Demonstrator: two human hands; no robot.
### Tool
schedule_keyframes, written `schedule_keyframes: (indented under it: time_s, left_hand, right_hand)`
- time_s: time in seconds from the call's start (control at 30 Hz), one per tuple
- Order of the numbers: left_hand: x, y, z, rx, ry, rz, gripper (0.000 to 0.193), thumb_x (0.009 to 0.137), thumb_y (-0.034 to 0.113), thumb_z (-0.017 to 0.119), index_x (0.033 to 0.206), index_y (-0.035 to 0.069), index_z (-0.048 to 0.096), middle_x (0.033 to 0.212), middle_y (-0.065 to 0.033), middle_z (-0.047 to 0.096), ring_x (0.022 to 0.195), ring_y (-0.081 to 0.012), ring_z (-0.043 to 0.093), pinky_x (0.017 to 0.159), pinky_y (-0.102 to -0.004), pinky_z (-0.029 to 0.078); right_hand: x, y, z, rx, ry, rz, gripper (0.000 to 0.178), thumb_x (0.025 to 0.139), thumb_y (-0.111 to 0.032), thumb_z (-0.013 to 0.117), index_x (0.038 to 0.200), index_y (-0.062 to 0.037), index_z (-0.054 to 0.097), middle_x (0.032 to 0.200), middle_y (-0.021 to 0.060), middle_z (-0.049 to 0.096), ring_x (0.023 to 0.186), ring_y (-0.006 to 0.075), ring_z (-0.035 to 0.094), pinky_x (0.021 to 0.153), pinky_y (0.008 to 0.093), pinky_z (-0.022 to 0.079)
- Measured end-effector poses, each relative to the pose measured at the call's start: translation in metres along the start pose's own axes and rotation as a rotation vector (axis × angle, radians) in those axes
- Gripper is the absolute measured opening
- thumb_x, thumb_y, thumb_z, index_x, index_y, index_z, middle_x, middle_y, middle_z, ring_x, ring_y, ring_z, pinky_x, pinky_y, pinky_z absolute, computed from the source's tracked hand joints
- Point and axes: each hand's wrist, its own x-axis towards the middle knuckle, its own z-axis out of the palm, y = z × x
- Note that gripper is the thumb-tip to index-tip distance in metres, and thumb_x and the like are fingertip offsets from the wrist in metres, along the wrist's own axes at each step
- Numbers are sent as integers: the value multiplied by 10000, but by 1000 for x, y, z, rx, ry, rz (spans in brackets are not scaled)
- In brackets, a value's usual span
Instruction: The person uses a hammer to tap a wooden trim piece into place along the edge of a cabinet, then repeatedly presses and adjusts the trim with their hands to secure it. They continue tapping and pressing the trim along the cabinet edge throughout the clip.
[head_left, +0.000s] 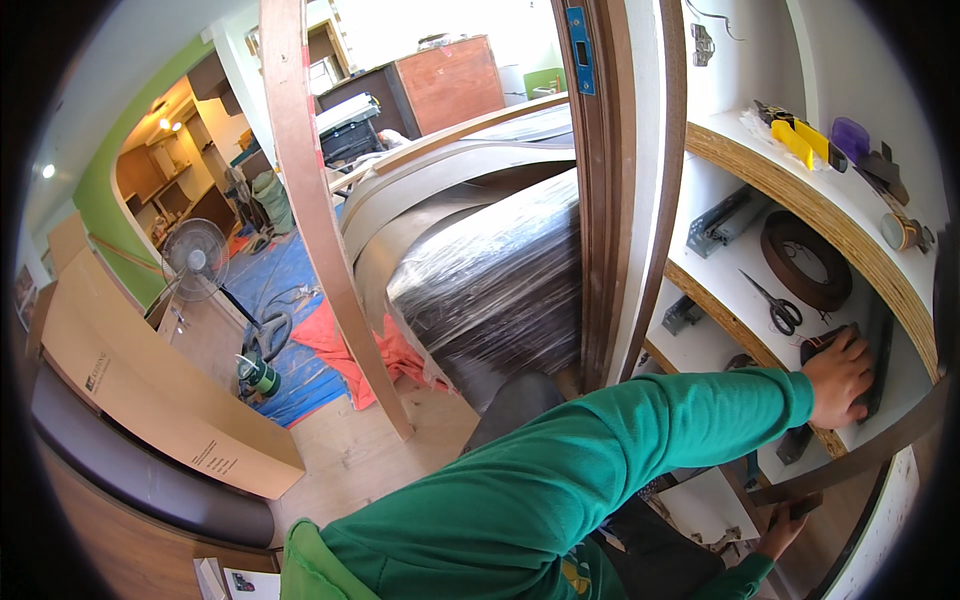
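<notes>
**One left grip [840, 382] bent over one small black object [830, 340] on a white plywood-edged shelf [735, 265]**

The black object lies near the shelf's right end, mostly covered; the left fingers curl over it, but I cannot tell whether they clench it. The one right grip [783, 530], lower down, grasps a dark brown flat piece [797, 507] just below a long dark brown strip [850, 466], which slants across the front of the shelves.

Beside the left grip lie one pair of black-handled scissors [770, 298] and one thick dark brown roll of banding [830, 294]. The scissors sit near the raw front edge, with bare white surface to their left; the gap between them and the roll is narrow. Overhead, the upper shelf's curved plywood edge [800, 185] bounds the reach; one folded yellow piece [800, 142] and one purple item [850, 138] rest above it.

Farther left stand one dark brown door frame [608, 200], one plastic-wrapped dark bundle [500, 280], one slanted timber post [326, 230], one round fan [196, 260] and one long tan carton [170, 370]. Open pale floor [345, 450] shows between post and carton.
</notes>
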Motion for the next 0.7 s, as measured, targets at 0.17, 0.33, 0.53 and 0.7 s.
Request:
schedule_keyframes:
  time_s: [0.17, 0.33, 0.53, 0.7]
  left_hand:
    - [0, -2, 3, -10, 10, 3, 498, 692, 397, 766, 941, -33, 743, 1084, -226, 665, 1204, -415, 529, 1136, -606, 310]
    - [-1, -2, 3, -18, 13, -2, 492, 687, 393, 770, 937, -29, 743, 1083, -223, 665, 1212, -414, 531, 1142, -600, 314]
    - [7, 2, -19, 24, -35, 12, 455, 679, 373, 781, 905, -20, 742, 1015, -206, 675, 1120, -412, 568, 1082, -581, 374]
    - [13, 2, -27, 31, -212, -47, 370, 780, 372, 781, 849, 11, 747, 951, -198, 694, 1021, -405, 607, 965, -530, 458]
  right_hand:
    - [8, 13, 0, -51, 64, 59, 462, 927, -17, 629, 1375, -51, 521, 905, 2, 555, 678, 89, 491, 585, 268, 411]
    - [14, 22, -13, -142, -36, 124, 669, 955, -69, 616, 1579, -39, 375, 1313, 54, 577, 942, 125, 538, 784, 276, 468]
    - [11, 28, -15, -63, -17, 0, 700, 967, -114, 643, 1588, 13, 345, 1468, 112, 535, 1248, 216, 544, 1050, 337, 441]
    - [-39, 4, -9, -91, 191, 19, 308, 915, -97, 702, 1216, -126, 643, 1043, -16, 627, 869, 100, 567, 731, 267, 470]
